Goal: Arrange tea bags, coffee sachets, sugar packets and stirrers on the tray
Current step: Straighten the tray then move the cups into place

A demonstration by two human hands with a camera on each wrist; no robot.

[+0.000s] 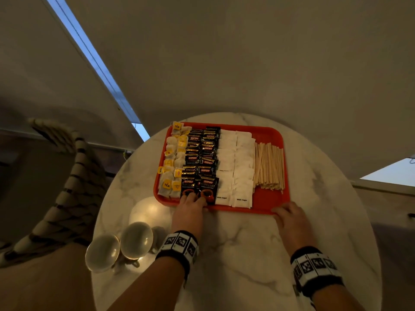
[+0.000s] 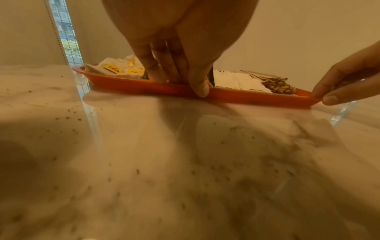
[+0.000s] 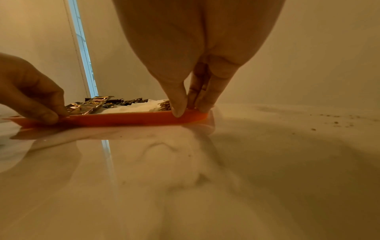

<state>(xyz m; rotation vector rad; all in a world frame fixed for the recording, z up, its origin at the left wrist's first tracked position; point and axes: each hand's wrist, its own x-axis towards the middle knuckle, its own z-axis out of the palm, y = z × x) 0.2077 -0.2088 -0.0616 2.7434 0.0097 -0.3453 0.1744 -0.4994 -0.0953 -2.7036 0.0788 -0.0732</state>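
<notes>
Round marble table (image 1: 247, 254), pale with grey veins; red tray (image 1: 267, 198) sits on its far half, rectangular, rounded corners, shallow raised rim.

Tray contents run in columns left to right: tea bags (image 1: 171, 160), white pouches with yellow "TEA" tags, two loose overlapping columns at the left edge, too jumbled to count; coffee sachets (image 1: 202, 162), black with red and gold print, two overlapping columns, roughly a dozen plus, exact count unclear; sugar packets (image 1: 235, 162), plain white with small print, two overlapping columns, edges blend so no count; stirrers (image 1: 268, 166), thin pale wooden sticks in one bundle lying lengthwise near the right rim, a few dozen at a guess, not countable.

Two clear glass cups (image 1: 119, 245) lie on the table's near left, apart from the tray.

Left hand (image 1: 188, 212): thumb on the outside of the near rim, fingers curled over onto the nearest coffee sachets; pinching the rim about mid-left.

Right hand (image 1: 292, 218): thumb and fingers closed on the tray's near right corner, pinching the rim; both wrists wear marker bands.
</notes>
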